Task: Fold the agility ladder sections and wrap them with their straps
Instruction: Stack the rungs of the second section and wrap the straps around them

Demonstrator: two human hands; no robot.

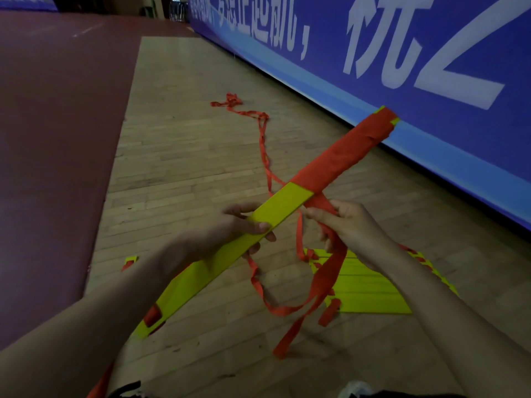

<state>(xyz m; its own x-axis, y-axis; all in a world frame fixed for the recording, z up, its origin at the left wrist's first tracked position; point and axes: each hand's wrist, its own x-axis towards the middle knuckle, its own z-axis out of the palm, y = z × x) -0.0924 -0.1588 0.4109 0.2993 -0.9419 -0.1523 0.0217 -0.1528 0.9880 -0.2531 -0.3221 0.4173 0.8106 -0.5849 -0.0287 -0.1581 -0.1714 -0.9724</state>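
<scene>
The left hand is closed around the middle of a yellow bundle of ladder rungs, thumb lying across its top face and fingers curled under it, holding it up off the wooden floor. The bundle slants from lower left to upper right, and its far half is already wound in red strap, with yellow corners showing at the far tip. The right hand sits just beside the bundle, below where the winding ends, its fingers curled round the wide red strap, which comes off the bundle, passes through the grip and hangs to the floor. A thinner red strap tail trails along the floor beyond the bundle. Under the bundle, on the right hand's side, a flat stack of yellow rungs lies on the floor. A blue banner stands behind the bundle's far end.
</scene>
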